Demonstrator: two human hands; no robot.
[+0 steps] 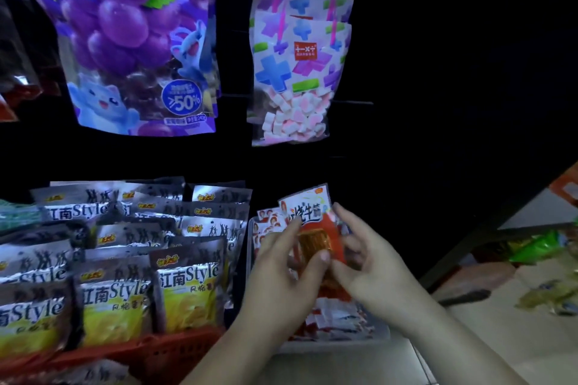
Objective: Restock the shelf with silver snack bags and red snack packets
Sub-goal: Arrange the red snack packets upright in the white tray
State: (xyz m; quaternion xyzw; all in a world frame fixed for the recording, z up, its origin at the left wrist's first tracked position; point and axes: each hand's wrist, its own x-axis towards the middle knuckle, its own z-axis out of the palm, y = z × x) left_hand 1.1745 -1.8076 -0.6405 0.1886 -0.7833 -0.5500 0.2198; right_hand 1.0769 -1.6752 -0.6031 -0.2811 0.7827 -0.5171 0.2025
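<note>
Above the clear bin (344, 345) beside the silver bags (187, 287), the left hand (281, 275) and right hand (372, 266) pinch one red packet (312, 228) between curled fingers (319, 259).

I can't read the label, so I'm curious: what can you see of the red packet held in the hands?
The red snack packet is small, flat, glossy film: white top with dark characters, red body, orange-brown window. It stands nearly upright above a clear bin of similar packets. The left hand pinches its lower part; the right hand holds its right edge.
</note>
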